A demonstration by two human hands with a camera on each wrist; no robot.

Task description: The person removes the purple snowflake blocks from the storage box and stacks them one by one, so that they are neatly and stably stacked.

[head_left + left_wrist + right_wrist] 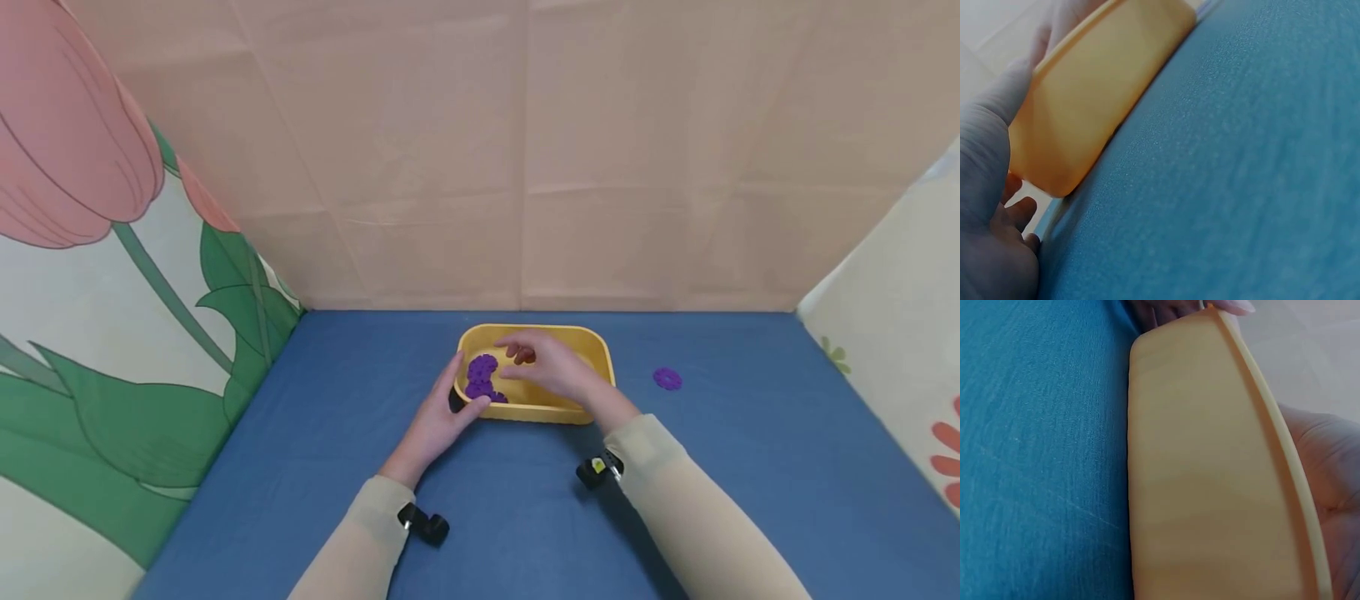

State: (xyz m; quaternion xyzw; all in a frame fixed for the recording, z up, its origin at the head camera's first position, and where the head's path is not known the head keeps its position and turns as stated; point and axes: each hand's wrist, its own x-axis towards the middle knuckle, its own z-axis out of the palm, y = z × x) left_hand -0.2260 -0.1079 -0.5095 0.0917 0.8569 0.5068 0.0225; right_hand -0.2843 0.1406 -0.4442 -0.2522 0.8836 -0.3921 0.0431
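My left hand [444,410] grips the left front corner of a yellow plastic tray [543,413], thumb over the front rim and fingers along the left side. In the left wrist view that hand's fingers [1019,212] show beside the tray wall. Several purple flower-shaped discs [481,379] lie in the left part of the tray. Over the tray's middle is my right hand [546,363], its fingers loosely bent, thumb apart from them, with nothing visible between. The right wrist view shows the front wall of the tray [1204,456], with part of the right palm behind the rim.
One purple flower-shaped disc [667,379] lies by itself on the blue cloth [750,467], right of the tray. A beige backdrop [420,167] rises behind the table. Printed floral panels [180,350] stand along the left and right sides.
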